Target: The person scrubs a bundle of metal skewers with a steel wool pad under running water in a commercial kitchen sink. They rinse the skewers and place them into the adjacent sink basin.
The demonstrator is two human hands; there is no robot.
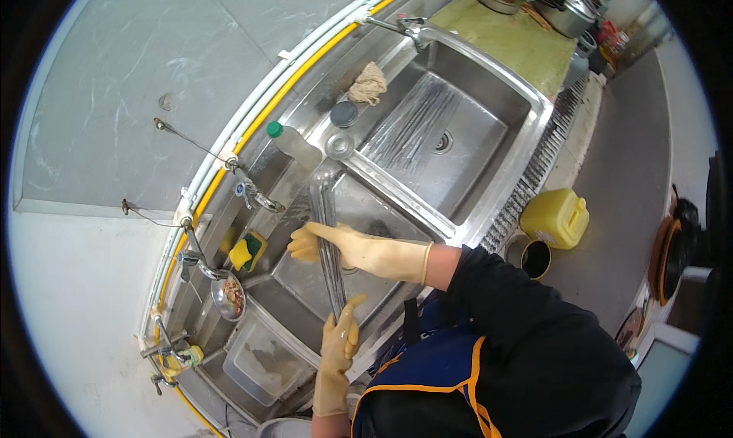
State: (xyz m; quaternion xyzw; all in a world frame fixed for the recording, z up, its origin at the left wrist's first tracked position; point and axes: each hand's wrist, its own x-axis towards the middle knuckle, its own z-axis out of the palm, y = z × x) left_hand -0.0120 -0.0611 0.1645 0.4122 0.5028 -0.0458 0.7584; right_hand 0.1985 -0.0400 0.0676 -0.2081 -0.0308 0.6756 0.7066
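Note:
My right hand (355,246), in a cream rubber glove, is wrapped around the middle of a bundle of long metal skewers (329,266). My left hand (339,338), in a matching glove, grips the lower end of that bundle. The bundle is held slantwise over the middle basin (366,197) of a stainless steel sink. More metal skewers (409,126) lie loosely side by side in the basin to the upper right, beside its drain (442,142).
Along the ledge are a green-capped plastic bottle (295,143), a crumpled cloth (368,84), a sponge (248,251) and a steel bowl of food scraps (229,296). Faucets (255,193) project from the wall. A plastic tub (260,358) sits lower left; a yellow jerrycan (554,218) stands right.

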